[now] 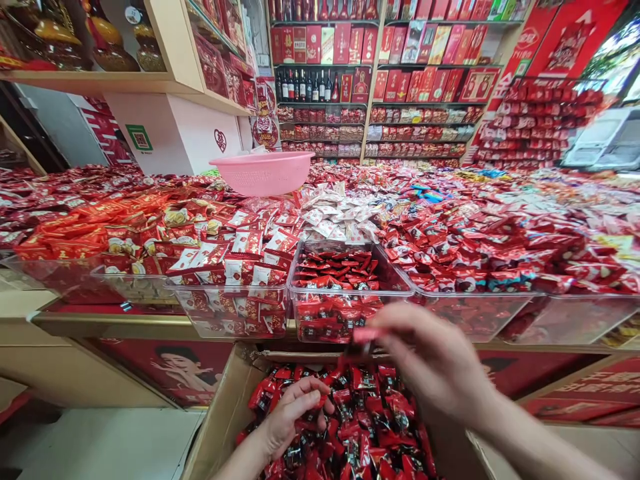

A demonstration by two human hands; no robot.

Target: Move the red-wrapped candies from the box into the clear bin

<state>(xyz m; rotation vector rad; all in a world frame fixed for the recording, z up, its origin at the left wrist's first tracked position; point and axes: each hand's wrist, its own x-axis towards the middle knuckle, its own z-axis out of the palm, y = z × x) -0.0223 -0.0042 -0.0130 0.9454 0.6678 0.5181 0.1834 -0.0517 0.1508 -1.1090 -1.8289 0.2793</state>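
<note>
My right hand [437, 363], slightly blurred, pinches a red-and-black wrapped candy [364, 339] in front of a clear plastic bin [353, 293]. That bin is partly filled with similar red packets. Below, an open cardboard box [220, 407] holds a heap of red-and-black wrapped candies [360, 427]. My left hand [300, 410] is over the heap, its thumb and fingers curled together. A bit of red shows between those fingers, but I cannot make out whether it is held or lies behind.
Clear bins of wrapped sweets [230, 307] line the counter's front edge on both sides. A pink plastic basket [265, 173] rests on the sweets further back. Overhead on the left juts a wooden shelf [170, 83]. Shelves of boxes and bottles [325, 60] cover the back wall.
</note>
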